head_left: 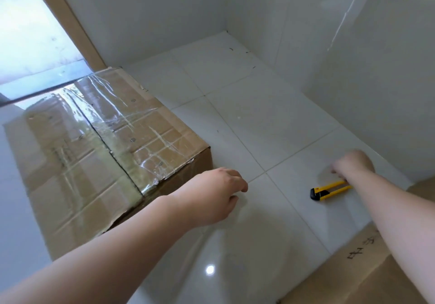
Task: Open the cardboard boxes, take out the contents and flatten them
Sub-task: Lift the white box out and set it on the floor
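Observation:
A large cardboard box [77, 153] lies on the white tiled floor at the left. Clear tape covers its top, and a dark slit runs along the centre seam. My left hand [211, 193] hovers just off the box's near right corner, its fingers loosely curled and holding nothing. A yellow utility knife [329, 190] with a black tip lies on the floor at the right. Its rear end is hidden behind my right wrist. My right hand [353, 164] is just past the knife, blurred, with its fingers bent and off the knife.
Another piece of cardboard [367, 270] with handwriting on it lies at the bottom right. A brown board [68, 21] leans by the doorway at the top left. White tiled walls [353, 56] close off the back and the right. Bare floor tiles [259, 115] lie between the box and the wall.

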Available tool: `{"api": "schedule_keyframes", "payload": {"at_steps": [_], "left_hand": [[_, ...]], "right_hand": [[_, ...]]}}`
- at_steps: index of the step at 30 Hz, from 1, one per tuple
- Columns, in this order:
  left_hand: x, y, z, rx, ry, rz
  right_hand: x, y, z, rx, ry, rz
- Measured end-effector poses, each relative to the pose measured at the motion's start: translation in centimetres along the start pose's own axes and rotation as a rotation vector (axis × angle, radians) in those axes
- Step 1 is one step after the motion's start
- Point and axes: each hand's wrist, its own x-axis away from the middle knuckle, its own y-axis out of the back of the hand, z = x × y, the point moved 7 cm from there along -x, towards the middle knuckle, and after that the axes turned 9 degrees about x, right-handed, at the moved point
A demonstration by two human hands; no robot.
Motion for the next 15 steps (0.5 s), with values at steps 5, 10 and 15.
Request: {"api": "schedule_keyframes", "payload": {"at_steps": [5, 10, 15], "left_hand": [[5.7, 4.6, 1.4, -0.051, -0.01, -0.1], [12.3, 8.3, 5.2, -0.199, 0.212, -0.154], [16.1, 9.1, 9.3, -0.198, 0.354, -0.169]], "right_hand": [[9.1, 4.2, 11.9, -0.089, 0.48, -0.112], [24.1, 6.2, 22.4, -0.07, 1.016, -0.195], [37.7, 2.2, 27.0, 0.295, 1.52, -0.163]]}}
